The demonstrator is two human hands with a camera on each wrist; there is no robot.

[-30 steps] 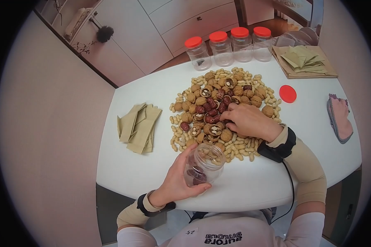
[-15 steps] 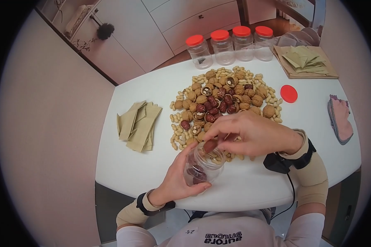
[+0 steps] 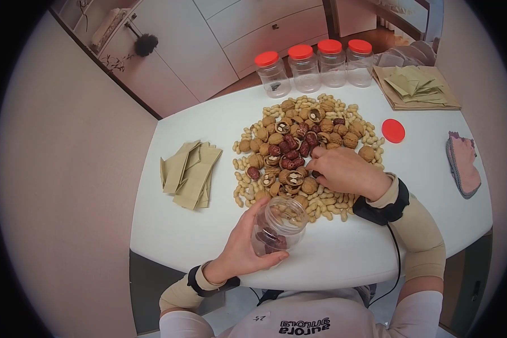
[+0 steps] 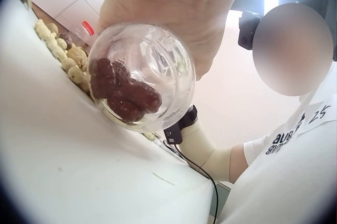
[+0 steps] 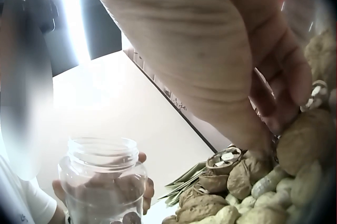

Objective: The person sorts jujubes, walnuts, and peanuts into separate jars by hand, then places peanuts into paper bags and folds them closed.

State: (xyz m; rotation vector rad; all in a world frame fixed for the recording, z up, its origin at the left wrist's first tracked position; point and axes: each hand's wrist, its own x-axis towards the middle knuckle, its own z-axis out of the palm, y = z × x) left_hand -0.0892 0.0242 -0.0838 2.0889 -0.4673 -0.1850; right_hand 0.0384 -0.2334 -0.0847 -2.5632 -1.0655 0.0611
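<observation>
The left hand (image 3: 242,248) grips an uncapped clear jar (image 3: 290,228), tilted, its mouth facing the pile. Several dark red dates (image 4: 126,92) lie inside, seen through the jar's base in the left wrist view. Over the right part of the nut pile, the right hand (image 3: 349,172) has bent fingers around a dark red date (image 3: 316,173), largely covered by the hand. More red dates (image 3: 292,163) lie on walnuts (image 3: 309,185), some cracked, with peanuts (image 3: 327,205) around them. In the right wrist view the right hand's (image 5: 210,50) fingertips are partly hidden by walnuts.
Several jars with red lids (image 3: 304,67) stand along the far edge. A loose red lid (image 3: 393,130) and a pink cloth (image 3: 463,166) lie right. Folded green-beige papers (image 3: 191,174) lie left; others (image 3: 414,84) rest on brown sheets (image 3: 397,101) at back right.
The right hand came from the pile to the jar's mouth with a date, then returned to the pile without it. Dates in the jar sit differently. The left hand has hardly moved.
</observation>
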